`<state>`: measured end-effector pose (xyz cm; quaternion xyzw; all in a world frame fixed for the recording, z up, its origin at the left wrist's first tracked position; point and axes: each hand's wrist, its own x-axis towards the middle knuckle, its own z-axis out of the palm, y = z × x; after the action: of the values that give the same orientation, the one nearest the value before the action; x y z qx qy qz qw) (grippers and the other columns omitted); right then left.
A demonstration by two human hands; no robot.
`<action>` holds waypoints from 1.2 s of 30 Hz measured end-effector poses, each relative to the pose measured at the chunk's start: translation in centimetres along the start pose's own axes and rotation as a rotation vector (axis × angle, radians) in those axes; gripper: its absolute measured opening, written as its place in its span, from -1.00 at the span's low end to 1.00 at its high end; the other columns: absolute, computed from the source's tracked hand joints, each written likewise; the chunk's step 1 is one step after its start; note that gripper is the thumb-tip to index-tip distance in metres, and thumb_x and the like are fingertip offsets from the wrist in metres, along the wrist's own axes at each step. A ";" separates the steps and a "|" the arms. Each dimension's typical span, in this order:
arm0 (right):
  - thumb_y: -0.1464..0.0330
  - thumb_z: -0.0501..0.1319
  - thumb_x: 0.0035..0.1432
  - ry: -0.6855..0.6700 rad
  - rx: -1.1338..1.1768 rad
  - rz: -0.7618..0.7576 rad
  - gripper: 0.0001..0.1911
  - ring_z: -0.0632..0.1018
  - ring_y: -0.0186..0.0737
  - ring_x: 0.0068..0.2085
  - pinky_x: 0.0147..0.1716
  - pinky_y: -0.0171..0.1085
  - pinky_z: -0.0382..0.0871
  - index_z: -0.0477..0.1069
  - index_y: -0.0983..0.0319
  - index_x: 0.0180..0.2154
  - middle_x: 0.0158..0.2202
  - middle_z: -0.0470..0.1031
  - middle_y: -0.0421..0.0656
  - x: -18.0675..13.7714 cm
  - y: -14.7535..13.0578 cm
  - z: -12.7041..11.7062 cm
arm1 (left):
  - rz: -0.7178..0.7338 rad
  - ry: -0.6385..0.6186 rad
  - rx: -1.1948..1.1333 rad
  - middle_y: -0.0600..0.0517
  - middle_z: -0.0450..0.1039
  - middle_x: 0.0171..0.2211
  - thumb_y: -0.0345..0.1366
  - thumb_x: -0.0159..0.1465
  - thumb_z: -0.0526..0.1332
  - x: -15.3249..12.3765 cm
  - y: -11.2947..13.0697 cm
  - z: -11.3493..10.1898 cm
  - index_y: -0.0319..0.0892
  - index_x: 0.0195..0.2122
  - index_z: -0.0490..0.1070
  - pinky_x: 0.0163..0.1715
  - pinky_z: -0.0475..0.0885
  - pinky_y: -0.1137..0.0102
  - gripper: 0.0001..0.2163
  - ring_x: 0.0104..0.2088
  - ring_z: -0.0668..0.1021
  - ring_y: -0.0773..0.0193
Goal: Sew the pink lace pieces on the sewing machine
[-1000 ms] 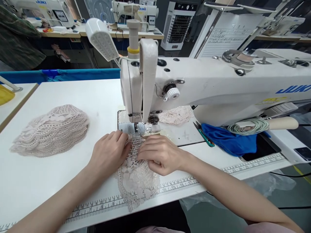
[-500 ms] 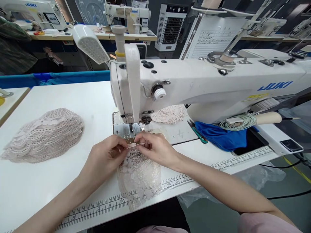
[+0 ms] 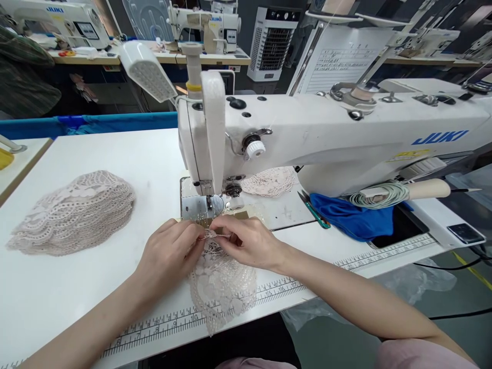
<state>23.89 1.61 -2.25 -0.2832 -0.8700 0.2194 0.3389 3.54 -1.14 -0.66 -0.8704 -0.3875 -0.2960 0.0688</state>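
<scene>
A pale pink piece of lace (image 3: 225, 287) hangs from my fingers over the printed ruler at the table's front edge. My left hand (image 3: 171, 251) pinches its upper edge from the left, fingers bent and back of the hand up. Close beside it, my right hand (image 3: 246, 241) grips the same edge between thumb and fingers. Both sets of fingertips nearly meet, just in front of the presser foot (image 3: 209, 202) of the white sewing machine (image 3: 315, 123). The lace edge between the fingers is gathered and small, partly hidden by them.
A stack of lace pieces (image 3: 77, 215) lies on the left of the table. Behind the needle sits another lace piece (image 3: 269, 182). To the right are teal-handled snips (image 3: 315, 211), a blue cloth (image 3: 349, 218), a dark phone (image 3: 400, 228) and a coil of cord (image 3: 378, 195).
My left hand has rolled over so its back faces up more, its fingers closing nearer the right fingertips. The lace edge between them looks more bunched. The view has shifted slightly.
</scene>
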 end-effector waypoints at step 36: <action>0.52 0.21 0.21 0.276 -0.431 -0.497 -0.89 0.36 -0.47 -0.62 -0.72 -0.43 0.23 0.47 0.27 -0.36 -0.63 0.41 -0.34 -0.3 0.4 -0.4 | -0.159 -0.070 -0.144 0.11 0.52 -0.40 -0.42 0.30 0.11 -0.4 0.2 -0.3 -0.15 -0.12 0.33 -0.45 0.39 0.44 -0.86 -0.46 0.51 0.37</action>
<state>24.46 1.77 -2.34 -0.1547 -0.8845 -0.0987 0.4289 3.38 -1.63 -0.61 -0.8493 -0.4355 -0.2969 -0.0311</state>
